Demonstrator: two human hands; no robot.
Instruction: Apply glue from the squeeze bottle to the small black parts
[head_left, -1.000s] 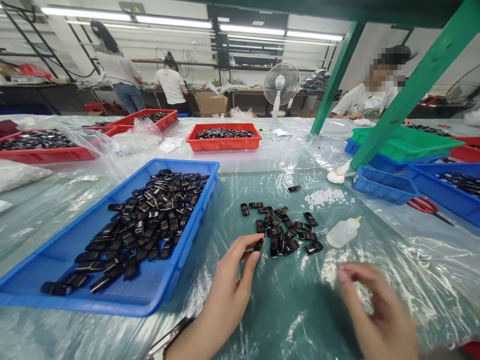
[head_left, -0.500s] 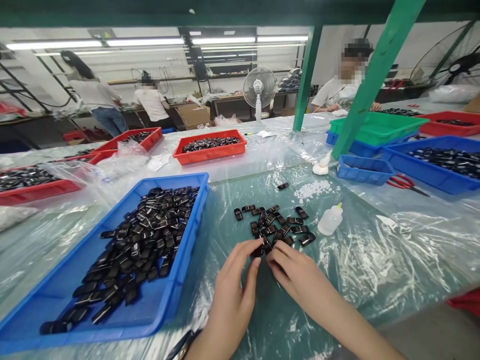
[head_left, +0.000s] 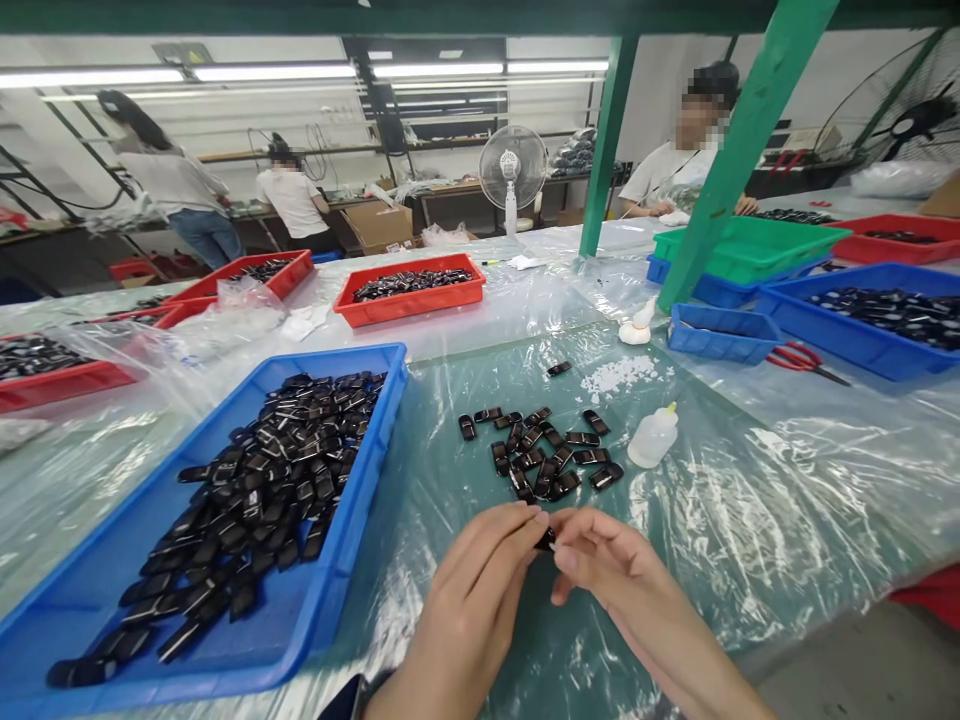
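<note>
Between the fingertips of both hands is a small black part [head_left: 546,540], mostly covered by fingers. My left hand [head_left: 480,590] pinches its left side. My right hand [head_left: 611,565] closes thumb and fingers on its right end, where a tiny whitish bit shows. Just beyond my fingertips lies a loose group of glossy black parts [head_left: 531,458] on the green mat [head_left: 442,500]. A white squeeze bottle [head_left: 652,437] with a yellowish tip stands right of them, and small white pieces [head_left: 619,375] are spread behind it.
A large blue tray [head_left: 352,540] heaped with black parts sits at left. A red tray [head_left: 409,305] stands farther back. At right are a small blue bin [head_left: 724,345], red-handled scissors [head_left: 799,358] and a green post [head_left: 742,165]. A person [head_left: 682,165] sits across the table.
Both hands have drawn back from the group of black parts toward me, a black part now between them. The camera view has shifted slightly.
</note>
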